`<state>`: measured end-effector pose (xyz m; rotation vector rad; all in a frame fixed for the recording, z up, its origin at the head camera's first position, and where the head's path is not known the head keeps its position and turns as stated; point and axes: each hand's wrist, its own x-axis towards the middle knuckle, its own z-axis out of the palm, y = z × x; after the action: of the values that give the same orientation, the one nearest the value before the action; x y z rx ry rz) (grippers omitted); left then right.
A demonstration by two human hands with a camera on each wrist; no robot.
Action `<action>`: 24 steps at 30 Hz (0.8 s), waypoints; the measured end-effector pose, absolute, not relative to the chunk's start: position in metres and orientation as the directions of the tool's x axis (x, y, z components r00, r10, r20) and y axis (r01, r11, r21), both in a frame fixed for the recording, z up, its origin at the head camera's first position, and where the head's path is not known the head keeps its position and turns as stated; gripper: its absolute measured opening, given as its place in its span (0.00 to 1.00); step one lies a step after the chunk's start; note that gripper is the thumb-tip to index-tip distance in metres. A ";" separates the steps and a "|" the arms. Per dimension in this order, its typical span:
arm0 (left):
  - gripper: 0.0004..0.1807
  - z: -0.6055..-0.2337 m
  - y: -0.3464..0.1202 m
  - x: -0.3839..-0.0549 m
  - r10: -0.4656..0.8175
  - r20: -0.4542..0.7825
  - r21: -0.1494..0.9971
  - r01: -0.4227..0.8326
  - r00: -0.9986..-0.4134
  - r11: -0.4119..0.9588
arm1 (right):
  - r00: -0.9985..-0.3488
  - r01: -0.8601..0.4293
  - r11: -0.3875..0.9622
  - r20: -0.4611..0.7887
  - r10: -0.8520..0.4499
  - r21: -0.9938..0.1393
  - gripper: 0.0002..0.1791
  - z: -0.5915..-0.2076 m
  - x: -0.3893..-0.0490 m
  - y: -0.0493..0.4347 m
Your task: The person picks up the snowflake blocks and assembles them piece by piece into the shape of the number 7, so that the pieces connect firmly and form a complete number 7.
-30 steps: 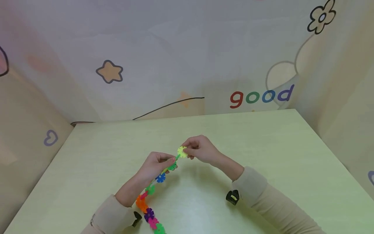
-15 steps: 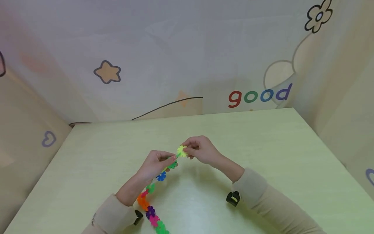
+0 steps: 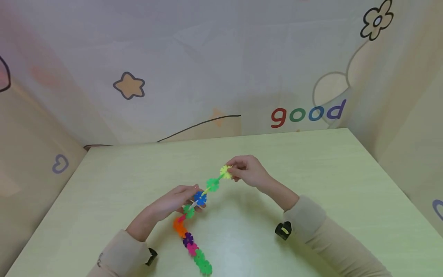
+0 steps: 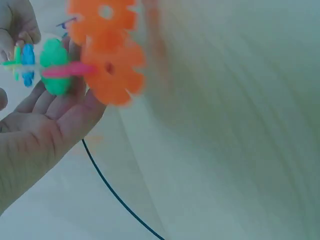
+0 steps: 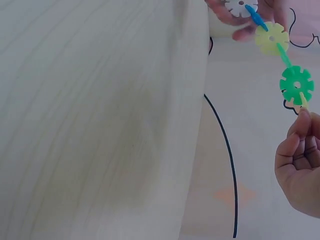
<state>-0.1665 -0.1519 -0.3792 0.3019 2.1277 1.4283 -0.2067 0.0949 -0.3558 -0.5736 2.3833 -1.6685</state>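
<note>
A chain of flower-shaped interlocking plastic discs, many-coloured, hangs in the air between the hands in the head view. Its upper end, a yellow disc (image 3: 225, 172), is pinched between thumb and fingers of the right hand (image 3: 250, 171). Below that come a green disc (image 3: 212, 184) and a blue disc (image 3: 200, 198). Behind the blue part lie the loosely extended fingers of the left hand (image 3: 171, 202), thumb lifted off. In the left wrist view, orange discs (image 4: 117, 82) hang past that upturned palm (image 4: 45, 130). The chain's lower end is a green disc (image 3: 205, 267).
A pale green-yellow table (image 3: 294, 154) spreads under both hands. Printed curtains stand behind it and at both sides. A black wrist strap (image 3: 283, 230) shows below the right sleeve, another strap (image 3: 151, 257) by the left sleeve.
The right hand has moved slightly up and right, drawing the chain along. The left hand has let go near the upper green disc and slid down to the blue one. More of the chain shows.
</note>
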 end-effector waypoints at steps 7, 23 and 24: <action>0.29 -0.382 -0.169 -0.166 0.462 -0.421 0.835 -0.134 -0.780 0.534 | -0.917 -0.183 0.287 0.058 -0.394 -0.940 0.10 -0.358 -0.212 0.105; 0.19 -0.389 -0.168 -0.186 0.474 -0.222 0.885 0.027 -0.852 0.464 | -0.932 -0.110 0.418 -0.052 -0.358 -0.902 0.11 -0.378 -0.217 0.145; 0.19 -0.389 -0.166 -0.189 0.460 -0.216 0.887 0.023 -0.861 0.460 | -0.929 -0.102 0.430 -0.069 -0.364 -0.897 0.11 -0.380 -0.217 0.149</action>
<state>-0.1893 -0.1664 -0.3894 0.4045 2.2850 1.3791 -0.2169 0.1489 -0.3799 -0.4054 2.4325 -1.5003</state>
